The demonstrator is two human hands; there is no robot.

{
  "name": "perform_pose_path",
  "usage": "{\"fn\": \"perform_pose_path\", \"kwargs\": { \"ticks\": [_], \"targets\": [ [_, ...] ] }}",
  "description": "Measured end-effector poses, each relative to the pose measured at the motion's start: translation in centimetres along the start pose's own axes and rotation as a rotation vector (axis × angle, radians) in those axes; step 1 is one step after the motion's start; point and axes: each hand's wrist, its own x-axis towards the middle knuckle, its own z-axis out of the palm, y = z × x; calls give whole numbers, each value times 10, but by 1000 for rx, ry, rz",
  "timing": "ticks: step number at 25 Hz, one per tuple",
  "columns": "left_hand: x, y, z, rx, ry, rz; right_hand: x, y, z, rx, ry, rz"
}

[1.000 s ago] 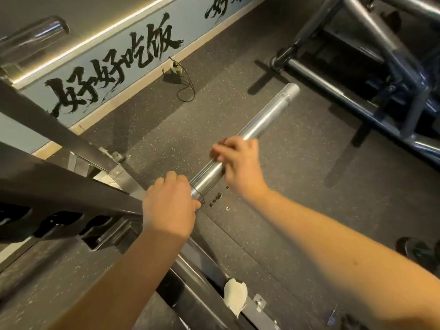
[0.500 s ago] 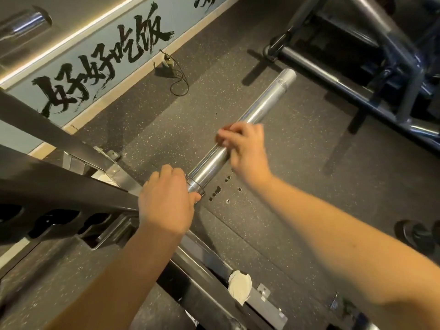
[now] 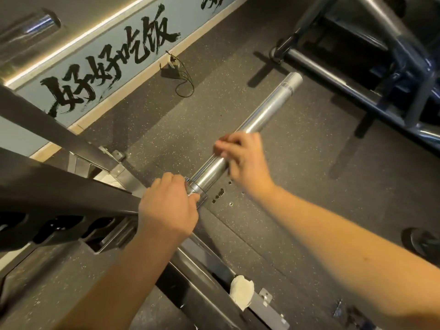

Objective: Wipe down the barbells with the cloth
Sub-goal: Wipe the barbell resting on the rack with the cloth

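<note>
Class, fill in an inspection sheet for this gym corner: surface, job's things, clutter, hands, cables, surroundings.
Surface: dark speckled rubber floor.
Job's things: chrome steel barbell juts from the dark metal rack; crumpled white cloth lies on the rack's base, in neither hand.
Clutter: small dark specks on the floor below the barbell, unidentifiable.
Hands: left hand grips the barbell beside its collar; right hand curls over its sleeve.
Cables: thin black cable looped beside the wall.
Surroundings: blue wall band with black brush lettering; blue-grey tubular machine frame.

left hand [image 3: 166, 208]: fingers curled, gripping | right hand [image 3: 242, 160]: fingers curled, arm outstretched
</note>
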Motion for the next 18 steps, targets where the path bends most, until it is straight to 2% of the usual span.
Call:
{"fn": "perform_pose_path", "kwargs": {
  "ticks": [3,5,7,9,11,12,15,18],
  "targets": [
    [0,3,-1,32,5,5,52,50,-19,-24,196,293],
    [3,5,-4,72,-36,-21,53,39,-7,-11,266,393],
    [8,9,-7,109,-71,-39,21,1,15,-33,219,263],
    [10,16,-11,200,-89,-31,-24,-32,26,59,62,52],
    [14,24,-15,322,-124,3,-25,-19,12,73,-21,-117],
    [15,27,-16,375,-147,15,-7,0,2,32,-11,-123],
    [16,30,-14,443,-175,28,59,67,-26,-91,133,153],
    [18,27,-12,424,-180,32,92,88,-28,-17,281,405]
  ]
}}
